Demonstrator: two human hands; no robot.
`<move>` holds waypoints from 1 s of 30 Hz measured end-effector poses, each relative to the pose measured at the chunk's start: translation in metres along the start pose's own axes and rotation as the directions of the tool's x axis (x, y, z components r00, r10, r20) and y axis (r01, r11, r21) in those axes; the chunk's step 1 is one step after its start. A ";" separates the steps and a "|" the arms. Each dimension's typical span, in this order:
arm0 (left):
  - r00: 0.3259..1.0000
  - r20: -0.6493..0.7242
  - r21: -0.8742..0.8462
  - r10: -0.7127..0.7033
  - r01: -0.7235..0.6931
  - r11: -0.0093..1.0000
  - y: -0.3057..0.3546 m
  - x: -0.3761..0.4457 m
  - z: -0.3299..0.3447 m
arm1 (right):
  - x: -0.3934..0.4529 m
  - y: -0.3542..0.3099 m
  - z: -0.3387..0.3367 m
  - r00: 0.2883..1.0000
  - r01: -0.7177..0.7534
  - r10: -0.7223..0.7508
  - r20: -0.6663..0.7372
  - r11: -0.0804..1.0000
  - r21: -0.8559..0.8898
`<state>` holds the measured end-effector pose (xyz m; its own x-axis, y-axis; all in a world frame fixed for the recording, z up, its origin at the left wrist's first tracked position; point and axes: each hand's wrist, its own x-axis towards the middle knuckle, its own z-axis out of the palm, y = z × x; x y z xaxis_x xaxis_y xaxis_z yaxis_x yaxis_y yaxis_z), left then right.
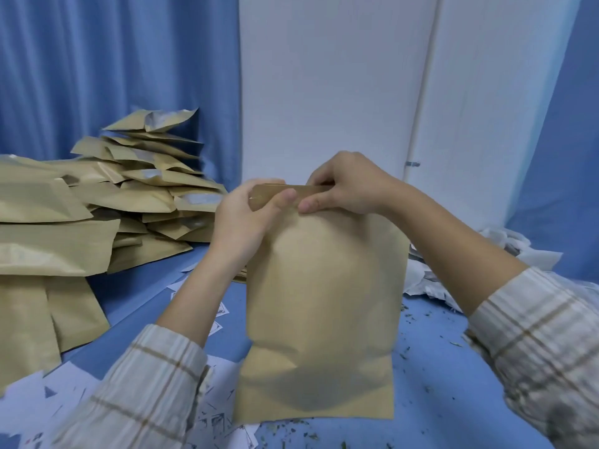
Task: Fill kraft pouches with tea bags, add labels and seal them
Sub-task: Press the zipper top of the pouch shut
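Left of pouch (321,296), stacked pouches (107,202).

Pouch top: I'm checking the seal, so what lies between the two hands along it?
In the head view, a short stretch of the kraft pouch's folded top strip spans the gap between the left hand and right hand; both pinch it.

A pouch (319,306) is held upright at centre on the table (453,367). Stacked pouches (97,205) are piled to its left, tea bags (505,254) heaped right, labels (74,384) scattered in front.
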<state>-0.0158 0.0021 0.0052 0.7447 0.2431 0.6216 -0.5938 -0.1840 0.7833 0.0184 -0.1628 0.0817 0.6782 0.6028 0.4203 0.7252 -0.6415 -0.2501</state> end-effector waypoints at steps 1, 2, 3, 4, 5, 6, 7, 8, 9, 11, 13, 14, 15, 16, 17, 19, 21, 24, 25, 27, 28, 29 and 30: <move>1.000 0.018 -0.035 -0.016 0.017 0.999 0.000 -0.001 -0.002 | 0.000 0.001 -0.001 1.000 -0.010 0.010 -0.026 1.000 0.023; 0.999 0.030 -0.078 -0.035 0.037 0.996 -0.002 -0.001 -0.004 | 0.001 0.002 -0.001 0.999 -0.014 0.016 -0.050 0.999 0.043; 0.998 0.027 -0.108 -0.054 0.057 0.992 -0.004 -0.003 -0.005 | 0.000 0.004 0.000 0.998 -0.017 0.021 -0.061 0.998 0.058; 0.998 0.004 -0.134 -0.063 0.063 0.989 -0.005 -0.004 -0.005 | -0.001 0.004 0.000 0.998 -0.021 0.025 -0.059 0.998 0.067; 0.997 -0.032 -0.149 -0.071 0.066 0.987 -0.006 -0.005 -0.003 | -0.001 0.003 0.000 0.999 -0.021 0.024 -0.046 0.998 0.065; 0.995 -0.065 -0.150 -0.076 0.065 0.987 -0.007 -0.005 -0.001 | 0.000 0.001 0.001 1.000 -0.020 0.021 -0.024 0.998 0.053; 0.993 -0.088 -0.145 -0.076 0.063 0.987 -0.006 -0.006 0.002 | 0.001 -0.001 0.001 1.000 -0.019 0.019 -0.006 0.999 0.042; 0.992 -0.103 -0.142 -0.072 0.057 0.988 -0.005 -0.006 0.005 | 0.002 -0.002 0.002 1.000 -0.017 0.018 -0.004 0.999 0.034; 0.992 -0.111 -0.142 -0.066 0.050 0.989 -0.003 -0.005 0.007 | 0.003 -0.003 0.002 1.000 -0.016 0.017 -0.022 0.999 0.032; 0.994 -0.098 -0.134 -0.058 0.045 0.990 -0.002 -0.005 0.010 | 0.003 -0.003 0.003 0.997 -0.024 0.028 -0.071 0.998 0.054; 0.995 -0.066 -0.144 -0.073 0.063 0.988 -0.002 -0.005 0.011 | 0.001 -0.001 0.003 0.996 -0.026 0.033 -0.079 0.996 0.081; 0.996 -0.051 -0.145 -0.079 0.071 0.987 -0.003 -0.006 0.011 | 0.000 0.000 0.002 0.997 -0.026 0.031 -0.064 0.996 0.083; 0.996 -0.036 -0.133 -0.083 0.077 0.988 -0.004 -0.005 0.012 | -0.001 0.000 0.002 0.999 -0.024 0.027 -0.043 0.997 0.078; 0.996 -0.024 -0.113 -0.082 0.079 0.990 -0.005 -0.005 0.013 | -0.002 0.001 0.002 1.000 -0.020 0.021 -0.023 0.997 0.069; 0.997 -0.023 -0.082 -0.080 0.078 0.994 -0.005 -0.004 0.014 | -0.002 0.001 0.001 1.000 -0.018 0.019 -0.012 0.998 0.062; 0.996 -0.033 -0.047 -0.083 0.082 0.996 -0.003 -0.003 0.018 | -0.001 0.001 0.000 0.999 -0.019 0.021 -0.033 0.999 0.048; 0.995 -0.011 -0.044 -0.095 0.094 0.995 -0.003 -0.003 0.022 | 0.000 0.002 0.001 0.998 -0.011 0.011 -0.063 1.000 0.000; 0.998 0.019 0.007 -0.064 0.064 0.998 -0.005 -0.007 0.026 | -0.002 0.006 0.003 0.998 0.011 -0.016 -0.053 0.995 -0.096; 0.998 -0.005 0.013 -0.060 0.060 0.998 -0.006 -0.007 0.026 | -0.004 0.009 0.002 0.998 0.006 -0.013 -0.054 0.992 -0.124; 0.996 -0.050 -0.001 -0.073 0.073 0.997 -0.009 -0.006 0.024 | -0.009 0.017 -0.003 0.998 -0.026 0.017 -0.068 0.991 -0.133; 0.996 -0.055 -0.009 -0.076 0.076 0.997 -0.010 -0.006 0.024 | -0.011 0.021 -0.005 0.996 -0.034 0.025 -0.080 0.994 -0.105; 0.996 -0.054 -0.013 -0.073 0.073 0.997 -0.010 -0.005 0.025 | -0.012 0.022 -0.006 0.995 -0.032 0.024 -0.095 0.997 -0.077; 0.996 -0.057 -0.024 -0.075 0.073 0.997 -0.011 -0.005 0.026 | -0.012 0.023 -0.006 0.994 -0.028 0.022 -0.103 0.998 -0.062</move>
<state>-0.0051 -0.0221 -0.0059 0.7683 0.3101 0.5600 -0.5449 -0.1423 0.8263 0.0267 -0.1880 0.0765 0.6781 0.5369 0.5020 0.6970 -0.6865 -0.2073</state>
